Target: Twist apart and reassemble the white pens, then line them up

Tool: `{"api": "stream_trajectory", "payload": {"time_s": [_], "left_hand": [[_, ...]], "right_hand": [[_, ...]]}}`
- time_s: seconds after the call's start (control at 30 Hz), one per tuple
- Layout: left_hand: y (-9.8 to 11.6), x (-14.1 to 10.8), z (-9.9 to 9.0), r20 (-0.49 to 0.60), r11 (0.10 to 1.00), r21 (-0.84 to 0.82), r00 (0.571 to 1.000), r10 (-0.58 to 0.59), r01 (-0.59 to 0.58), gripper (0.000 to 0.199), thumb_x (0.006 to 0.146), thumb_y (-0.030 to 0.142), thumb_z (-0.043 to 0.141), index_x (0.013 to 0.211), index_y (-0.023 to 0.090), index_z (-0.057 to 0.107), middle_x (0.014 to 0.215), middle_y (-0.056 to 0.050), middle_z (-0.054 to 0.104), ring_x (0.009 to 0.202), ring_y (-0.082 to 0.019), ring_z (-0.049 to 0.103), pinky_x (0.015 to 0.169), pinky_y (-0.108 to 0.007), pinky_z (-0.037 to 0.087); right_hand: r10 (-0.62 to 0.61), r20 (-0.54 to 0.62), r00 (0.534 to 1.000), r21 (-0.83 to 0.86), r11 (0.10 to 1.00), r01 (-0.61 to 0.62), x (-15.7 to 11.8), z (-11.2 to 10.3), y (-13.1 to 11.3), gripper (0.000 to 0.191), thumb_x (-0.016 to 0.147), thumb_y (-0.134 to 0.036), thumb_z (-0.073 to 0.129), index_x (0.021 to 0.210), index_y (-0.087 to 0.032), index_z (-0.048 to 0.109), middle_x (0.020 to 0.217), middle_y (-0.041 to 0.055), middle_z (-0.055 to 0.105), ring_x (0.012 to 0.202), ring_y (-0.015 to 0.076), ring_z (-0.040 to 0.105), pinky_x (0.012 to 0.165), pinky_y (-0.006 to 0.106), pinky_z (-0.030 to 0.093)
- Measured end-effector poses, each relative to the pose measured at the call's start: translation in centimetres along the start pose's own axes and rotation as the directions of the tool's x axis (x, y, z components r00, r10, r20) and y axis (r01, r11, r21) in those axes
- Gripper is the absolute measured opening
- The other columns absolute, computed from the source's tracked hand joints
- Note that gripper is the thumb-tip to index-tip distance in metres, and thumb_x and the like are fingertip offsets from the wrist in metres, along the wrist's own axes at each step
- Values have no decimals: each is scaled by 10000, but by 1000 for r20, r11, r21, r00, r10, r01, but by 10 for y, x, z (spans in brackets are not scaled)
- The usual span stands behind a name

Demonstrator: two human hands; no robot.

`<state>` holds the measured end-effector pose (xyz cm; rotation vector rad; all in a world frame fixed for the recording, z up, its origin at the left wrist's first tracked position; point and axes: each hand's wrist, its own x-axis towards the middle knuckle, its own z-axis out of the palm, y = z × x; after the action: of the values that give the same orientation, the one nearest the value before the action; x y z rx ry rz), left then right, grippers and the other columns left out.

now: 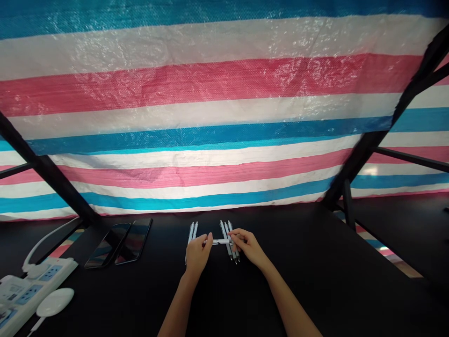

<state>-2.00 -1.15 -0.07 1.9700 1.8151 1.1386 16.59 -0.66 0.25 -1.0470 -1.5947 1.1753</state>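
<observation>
A white pen is held level between my two hands, above the black table. My left hand is closed round its left end, thumb on top. At the other end, my right hand pinches it with thumb and fingertips. Below and beside my right fingers lies a group of several white pens, side by side, dark tips toward me. Another small group of white pens lies just beyond my left hand, partly hidden by it.
Two dark phones lie left of the pens, slightly overlapping. A white power strip with plugs and a rounded white device on a cord sit at the far left. Black frame bars and a striped sheet stand behind.
</observation>
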Motion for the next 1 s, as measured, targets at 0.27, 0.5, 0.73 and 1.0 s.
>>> {"api": "stream_trajectory", "payload": {"time_s": [0.27, 0.5, 0.73, 1.0], "left_hand": [[-2, 0, -3, -21, 1000, -14, 1000, 1, -1, 433, 837, 405, 360, 472, 198, 250, 431, 49, 250, 405, -88, 278, 466, -258, 212], [-4, 2, -5, -31, 999, -39, 999, -24, 23, 435, 838, 412, 357, 485, 204, 209, 436, 47, 207, 399, -91, 272, 449, -257, 200], [-3, 2, -5, -23, 999, -47, 999, -23, 22, 433, 837, 409, 358, 481, 205, 218, 430, 46, 218, 390, -92, 273, 447, -259, 201], [-4, 2, -5, -42, 999, -37, 999, -35, 33, 438, 834, 407, 366, 475, 203, 217, 431, 47, 211, 396, -91, 279, 454, -256, 202]], "right_hand": [[-72, -97, 993, -46, 997, 68, 1, -7, 4, 424, 792, -435, 592, 1147, -206, 552, 816, 23, 614, 616, 121, 522, 585, 258, 452], [-73, -76, 994, -31, 997, 70, 1, -17, 6, 359, 741, -401, 654, 1026, -190, 601, 791, 18, 599, 663, 137, 529, 639, 284, 453], [25, -73, 997, -36, 999, -28, 0, -12, 0, 408, 849, -519, 458, 1014, -175, 605, 563, -10, 563, 545, 143, 513, 549, 273, 411], [-3, -45, 999, -156, 988, -4, -2, -16, 0, 261, 764, -435, 618, 818, -181, 643, 627, -19, 529, 583, 128, 477, 560, 245, 383]]}}
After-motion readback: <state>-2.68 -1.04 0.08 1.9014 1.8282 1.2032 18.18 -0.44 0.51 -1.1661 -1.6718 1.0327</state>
